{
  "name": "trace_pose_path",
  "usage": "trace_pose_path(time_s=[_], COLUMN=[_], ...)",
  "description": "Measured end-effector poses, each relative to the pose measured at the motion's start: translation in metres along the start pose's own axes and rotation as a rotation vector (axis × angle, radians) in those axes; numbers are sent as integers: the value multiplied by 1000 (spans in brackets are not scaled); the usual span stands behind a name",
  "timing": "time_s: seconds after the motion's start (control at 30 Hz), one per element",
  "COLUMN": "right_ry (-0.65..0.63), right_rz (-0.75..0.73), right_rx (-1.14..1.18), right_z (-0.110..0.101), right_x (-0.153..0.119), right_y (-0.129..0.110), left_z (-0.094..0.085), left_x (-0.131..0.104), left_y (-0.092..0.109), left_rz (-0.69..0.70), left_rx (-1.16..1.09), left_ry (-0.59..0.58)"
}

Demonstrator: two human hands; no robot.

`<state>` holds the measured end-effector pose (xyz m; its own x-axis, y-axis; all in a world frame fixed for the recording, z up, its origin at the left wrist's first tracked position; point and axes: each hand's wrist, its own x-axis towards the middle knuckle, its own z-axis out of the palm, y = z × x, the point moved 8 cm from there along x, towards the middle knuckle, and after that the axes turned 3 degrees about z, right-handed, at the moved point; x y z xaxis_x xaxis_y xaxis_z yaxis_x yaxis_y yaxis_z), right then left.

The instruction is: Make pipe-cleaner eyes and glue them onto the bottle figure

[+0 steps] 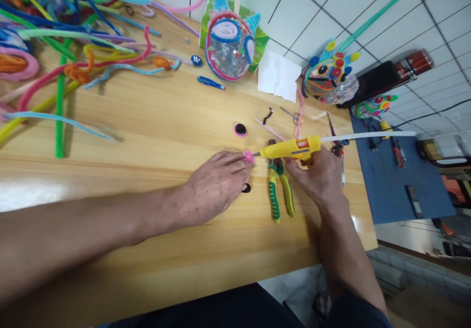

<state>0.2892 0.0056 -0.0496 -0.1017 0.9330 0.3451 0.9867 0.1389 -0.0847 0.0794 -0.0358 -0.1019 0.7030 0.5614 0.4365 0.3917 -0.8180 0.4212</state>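
Observation:
My right hand (318, 173) is closed around a yellow hot glue gun (290, 148). A long white glue stick (368, 135) juts from its back end. The gun's metal nozzle meets a small pink disc (248, 156). With fingers together, my left hand (217, 185) holds that disc down on the wooden table (147, 166). A black disc (247, 188) peeks out beneath my left fingers, partly hidden. Just beyond lies a pink-edged black disc (240, 130). Pliers with green and yellow handles (274, 195) rest below the glue gun.
Many coloured pipe cleaners (59, 33) are piled at the back left. A decorated clear plastic figure (230, 48) stands by the tiled wall, near white paper (278, 76). Small scissors (294, 117) lie behind the gun. A blue mat (401, 176) with tools is at right.

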Motion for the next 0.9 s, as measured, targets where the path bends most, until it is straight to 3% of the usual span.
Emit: trace_pose_path(time_s=[0.9], right_ry=[-17], right_rz=[-34], right_rx=[-58], right_z=[7], right_x=[0], right_y=[-2], left_z=[6], left_x=[1], left_y=[-3], left_rz=[-5], left_rx=[-17], left_ry=[-77])
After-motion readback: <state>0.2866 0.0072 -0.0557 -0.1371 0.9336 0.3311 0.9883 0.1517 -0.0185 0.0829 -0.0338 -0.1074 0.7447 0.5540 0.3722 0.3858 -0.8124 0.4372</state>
